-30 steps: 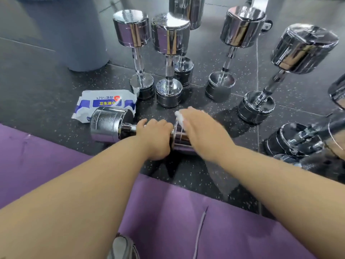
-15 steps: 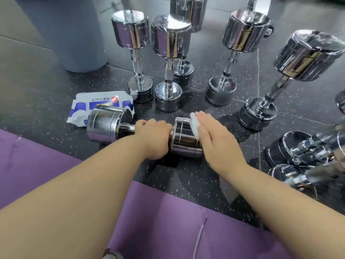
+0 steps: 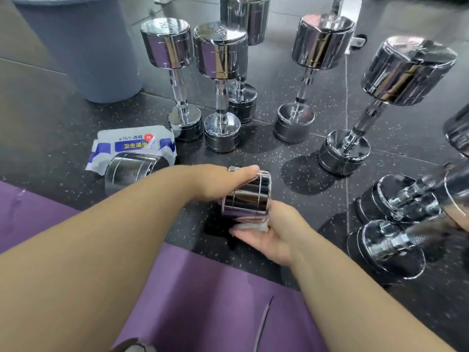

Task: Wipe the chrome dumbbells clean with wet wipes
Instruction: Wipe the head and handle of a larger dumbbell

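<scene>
One chrome dumbbell [image 3: 247, 196] lies on dark speckled floor [image 3: 63, 138] beside white-blue wipes pack [image 3: 132, 146]; left hand [image 3: 218, 184] wraps its handle, right hand [image 3: 276, 232], fingers flat, presses white wet wipe [image 3: 251, 226] under its right head.

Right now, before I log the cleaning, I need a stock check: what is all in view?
Held dumbbell: one, chrome, lying on the floor at centre.
Wet wipe: one, white, under that dumbbell's right head.
Wipe pack: one, white and blue, behind its left head.
Upright dumbbells: five, chrome, standing behind; another is cut off at the right edge.
Lying dumbbells: two, chrome, blurred, at right.
Bin: one, grey, far left.
Mat: one, purple, nearest.
Floor: dark, speckled.
Left hand: grips the held dumbbell.
Right hand: palm up, presses the wet wipe.
</scene>
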The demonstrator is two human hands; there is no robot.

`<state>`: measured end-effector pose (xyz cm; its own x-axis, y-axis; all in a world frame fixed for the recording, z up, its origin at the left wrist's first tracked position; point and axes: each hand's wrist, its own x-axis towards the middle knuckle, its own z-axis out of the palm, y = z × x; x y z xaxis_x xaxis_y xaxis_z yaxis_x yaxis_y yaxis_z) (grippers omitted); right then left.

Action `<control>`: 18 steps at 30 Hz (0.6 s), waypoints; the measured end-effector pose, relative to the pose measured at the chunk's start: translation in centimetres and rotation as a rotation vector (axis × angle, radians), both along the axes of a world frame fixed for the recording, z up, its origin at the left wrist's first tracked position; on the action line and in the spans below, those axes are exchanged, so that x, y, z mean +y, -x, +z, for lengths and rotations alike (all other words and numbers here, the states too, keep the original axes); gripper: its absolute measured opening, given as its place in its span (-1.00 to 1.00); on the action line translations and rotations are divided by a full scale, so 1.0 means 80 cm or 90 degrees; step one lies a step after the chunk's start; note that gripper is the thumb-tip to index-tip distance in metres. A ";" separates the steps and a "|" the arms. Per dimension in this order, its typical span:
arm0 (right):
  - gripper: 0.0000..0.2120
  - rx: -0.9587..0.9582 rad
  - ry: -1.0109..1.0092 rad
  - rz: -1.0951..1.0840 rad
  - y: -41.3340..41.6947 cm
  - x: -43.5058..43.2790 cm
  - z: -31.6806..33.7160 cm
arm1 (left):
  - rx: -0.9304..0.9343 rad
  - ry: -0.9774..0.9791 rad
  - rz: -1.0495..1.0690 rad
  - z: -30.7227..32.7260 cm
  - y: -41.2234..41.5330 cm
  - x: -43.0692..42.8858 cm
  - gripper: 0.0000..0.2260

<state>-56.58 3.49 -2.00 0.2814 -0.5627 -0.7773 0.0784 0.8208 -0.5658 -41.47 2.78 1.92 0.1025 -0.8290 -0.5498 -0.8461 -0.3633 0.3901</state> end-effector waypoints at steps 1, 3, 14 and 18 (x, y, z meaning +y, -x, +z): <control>-0.75 -0.020 0.000 -0.037 -0.004 0.002 -0.004 | 0.000 0.010 0.006 -0.001 0.000 -0.001 -0.15; -0.73 -0.043 -0.008 -0.092 -0.010 0.006 -0.012 | 0.010 0.025 0.023 -0.005 0.004 -0.002 -0.20; -0.70 -0.036 0.128 -0.080 0.014 0.016 0.037 | 0.190 0.203 0.140 0.020 0.028 0.051 -0.45; -0.81 0.067 0.412 -0.146 0.027 -0.003 0.080 | 0.447 0.332 0.360 0.054 0.052 0.039 -0.55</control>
<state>-58.70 3.26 4.40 0.0408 -0.9585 -0.2820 0.1273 0.2850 -0.9500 -45.59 5.89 6.25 0.3448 -0.9117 -0.2236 -0.1263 -0.2811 0.9513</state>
